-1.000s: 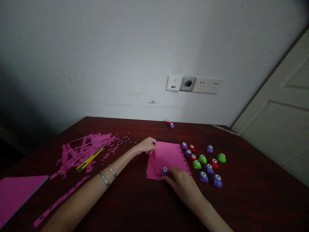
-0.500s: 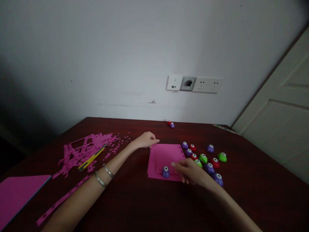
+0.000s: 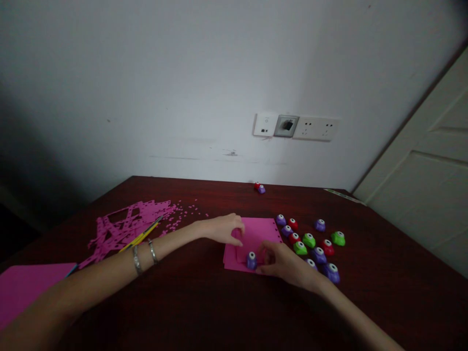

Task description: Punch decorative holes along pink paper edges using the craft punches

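Near the front edge of the pink sheets (image 3: pixel 253 233), a purple craft punch (image 3: pixel 251 262) stands between left hand (image 3: pixel 223 228) and right hand (image 3: pixel 282 262), fingers parted, gripping nothing. Toward the bench (image 3: pixel 197 307)'s right edge crowd other punches (image 3: pixel 319 256); the left forearm (image 3: pixel 106 282) partly hides a utility knife (image 3: pixel 142 236).

Pink sheets (image 3: pixel 256 227): paper, matt, smooth. Purple punch (image 3: pixel 251 263) on them: glossy plastic look; other punches (image 3: pixel 338 240) likewise. Tabletop (image 3: pixel 204 302): wood-look, smooth, slight sheen. Bracelets (image 3: pixel 137 260): shiny metal. Wall (image 3: pixel 183 73): matt, scuffed. Sockets (image 3: pixel 316 129): smooth plastic.
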Available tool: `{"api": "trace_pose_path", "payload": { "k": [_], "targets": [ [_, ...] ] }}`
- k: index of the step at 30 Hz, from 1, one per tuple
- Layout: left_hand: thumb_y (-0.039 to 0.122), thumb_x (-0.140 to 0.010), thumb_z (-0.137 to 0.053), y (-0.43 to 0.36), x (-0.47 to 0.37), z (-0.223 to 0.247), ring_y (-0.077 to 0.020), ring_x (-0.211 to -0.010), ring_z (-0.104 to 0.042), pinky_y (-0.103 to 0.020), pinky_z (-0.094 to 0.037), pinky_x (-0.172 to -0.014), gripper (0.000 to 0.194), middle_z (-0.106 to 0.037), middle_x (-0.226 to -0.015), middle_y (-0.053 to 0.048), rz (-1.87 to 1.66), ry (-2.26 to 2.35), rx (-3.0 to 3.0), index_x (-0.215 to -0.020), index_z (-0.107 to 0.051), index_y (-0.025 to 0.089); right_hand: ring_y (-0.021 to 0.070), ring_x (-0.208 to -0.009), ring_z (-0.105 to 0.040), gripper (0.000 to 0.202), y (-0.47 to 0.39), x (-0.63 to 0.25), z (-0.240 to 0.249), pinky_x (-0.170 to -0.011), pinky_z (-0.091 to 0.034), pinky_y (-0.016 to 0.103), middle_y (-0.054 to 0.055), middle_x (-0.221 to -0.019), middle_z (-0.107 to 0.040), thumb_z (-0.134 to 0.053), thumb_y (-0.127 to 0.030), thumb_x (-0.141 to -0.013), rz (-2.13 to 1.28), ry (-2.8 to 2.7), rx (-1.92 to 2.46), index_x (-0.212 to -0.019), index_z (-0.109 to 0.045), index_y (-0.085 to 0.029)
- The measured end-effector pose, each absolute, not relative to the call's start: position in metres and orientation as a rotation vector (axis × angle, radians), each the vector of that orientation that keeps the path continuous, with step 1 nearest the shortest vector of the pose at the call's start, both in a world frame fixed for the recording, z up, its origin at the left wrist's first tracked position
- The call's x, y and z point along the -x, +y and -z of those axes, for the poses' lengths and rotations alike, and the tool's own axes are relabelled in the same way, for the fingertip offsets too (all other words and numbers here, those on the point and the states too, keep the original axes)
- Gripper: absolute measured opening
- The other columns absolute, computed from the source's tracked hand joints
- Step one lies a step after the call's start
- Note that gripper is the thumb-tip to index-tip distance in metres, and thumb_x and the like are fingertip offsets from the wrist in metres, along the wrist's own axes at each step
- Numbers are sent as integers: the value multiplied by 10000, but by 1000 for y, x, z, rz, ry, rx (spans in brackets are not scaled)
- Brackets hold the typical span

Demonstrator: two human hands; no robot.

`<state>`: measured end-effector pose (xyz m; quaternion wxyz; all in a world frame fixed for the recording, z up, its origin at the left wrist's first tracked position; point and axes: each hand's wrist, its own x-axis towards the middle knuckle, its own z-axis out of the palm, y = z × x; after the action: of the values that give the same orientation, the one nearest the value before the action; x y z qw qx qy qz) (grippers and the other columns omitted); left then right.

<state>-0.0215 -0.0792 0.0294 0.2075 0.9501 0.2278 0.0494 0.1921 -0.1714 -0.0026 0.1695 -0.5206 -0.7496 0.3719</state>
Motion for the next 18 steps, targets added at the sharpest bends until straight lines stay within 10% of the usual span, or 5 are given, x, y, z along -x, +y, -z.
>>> {"api": "trace_pose_path", "payload": {
  "k": [18],
  "targets": [
    [207,-692,-623,-75,20,-20,-164,-785,-519,-287,-389,-786,36,-589,-735,-27,-116,611,-2534,-703,-642,178,100,-601,-504,230,-170,-184,5,-497,-343,188,-20,-680,-584,-671,-264,-685,-1033,-2166,1472,-885,-614,-165]
  ]
}}
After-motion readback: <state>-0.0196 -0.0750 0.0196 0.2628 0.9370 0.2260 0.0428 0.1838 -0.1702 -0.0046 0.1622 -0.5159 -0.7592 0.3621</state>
